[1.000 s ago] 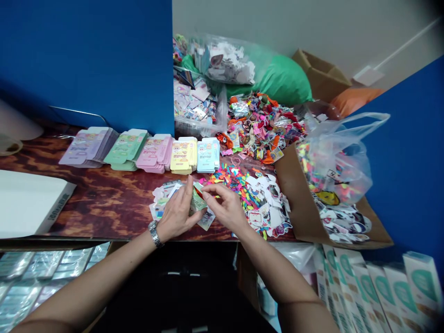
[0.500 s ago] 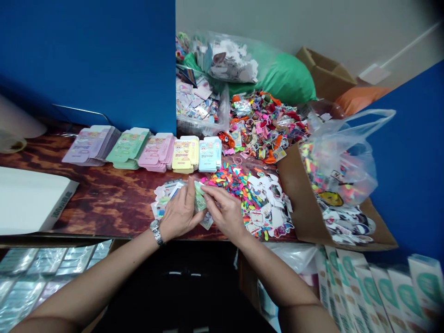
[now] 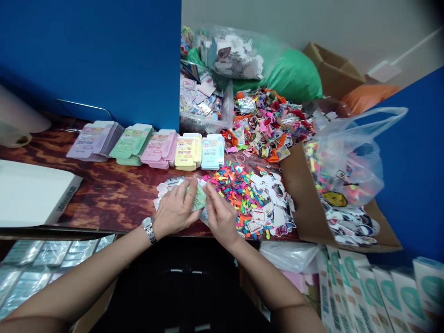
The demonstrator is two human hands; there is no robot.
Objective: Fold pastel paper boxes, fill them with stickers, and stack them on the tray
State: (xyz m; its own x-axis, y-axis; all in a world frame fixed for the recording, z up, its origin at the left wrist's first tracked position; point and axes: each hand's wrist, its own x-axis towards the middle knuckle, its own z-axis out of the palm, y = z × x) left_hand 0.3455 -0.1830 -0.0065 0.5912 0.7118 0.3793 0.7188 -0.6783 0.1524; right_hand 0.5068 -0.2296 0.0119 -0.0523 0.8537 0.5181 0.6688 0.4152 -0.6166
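My left hand (image 3: 176,206), with a silver watch at the wrist, holds a small green printed packet (image 3: 199,198) over the table's front part. At the packet's right edge my right hand (image 3: 221,215) has its fingers pressed together; the fingertips touch it, and anything between them is too small to tell. Under and behind my left hand lie white printed cut-outs (image 3: 166,186). Just right of my right hand is a pile of small bright coloured pieces (image 3: 239,192), beside a heap of white stickers (image 3: 274,199).
Stacks of flat purple (image 3: 90,139), green (image 3: 131,142), pink (image 3: 158,147), yellow (image 3: 188,150) and blue boxes (image 3: 212,150) line the back. A cardboard box (image 3: 301,199) with a clear bag stands right; a white box (image 3: 34,194) lies left.
The green packet now lies flatter under my left fingers, its printed face more visible. My right hand has turned more upright and moved slightly down. The view has shifted a little.
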